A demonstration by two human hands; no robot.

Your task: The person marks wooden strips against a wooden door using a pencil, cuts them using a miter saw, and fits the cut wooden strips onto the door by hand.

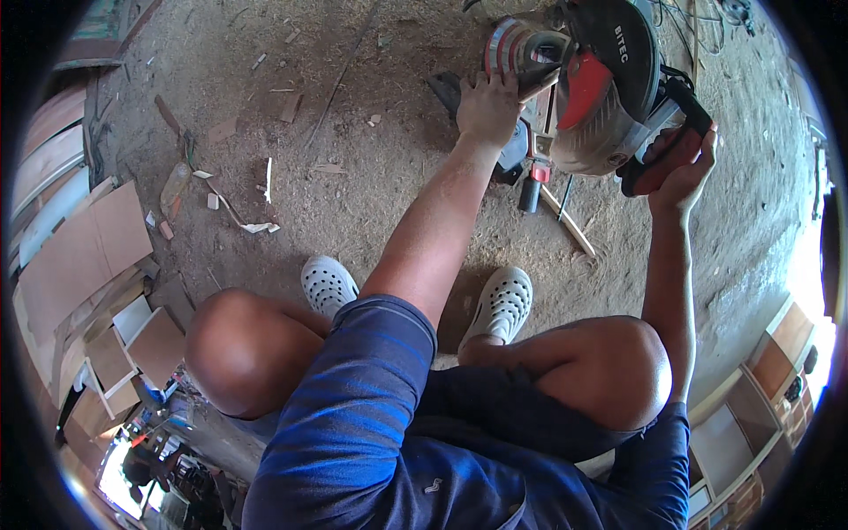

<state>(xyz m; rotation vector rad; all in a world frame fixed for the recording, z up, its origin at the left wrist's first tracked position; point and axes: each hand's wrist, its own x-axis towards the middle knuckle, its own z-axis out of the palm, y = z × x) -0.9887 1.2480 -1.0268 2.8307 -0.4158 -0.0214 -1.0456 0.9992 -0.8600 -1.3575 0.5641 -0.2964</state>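
Note:
A miter saw (594, 132) with a black upper guard, a red part and a dusty blade cover sits on the ground at the upper right. My right hand (685, 177) is wrapped round its red and black handle (658, 161). At the left side of the saw's base, my left hand (488, 108) has its fingers bent over a thin wooden strip (540, 87), which sticks out toward the blade. What lies under the left palm is hidden. Below the base, a black and red knob (531, 190) points toward me.
A narrow stick (570, 221) slants from the saw to the dirt floor (397, 168). Offcuts and a curled strip (238, 212) lie scattered to the left. Wooden panels (84, 256) are stacked at far left. Cables (693, 26) run behind the saw; a wooden frame (733, 433) stands lower right.

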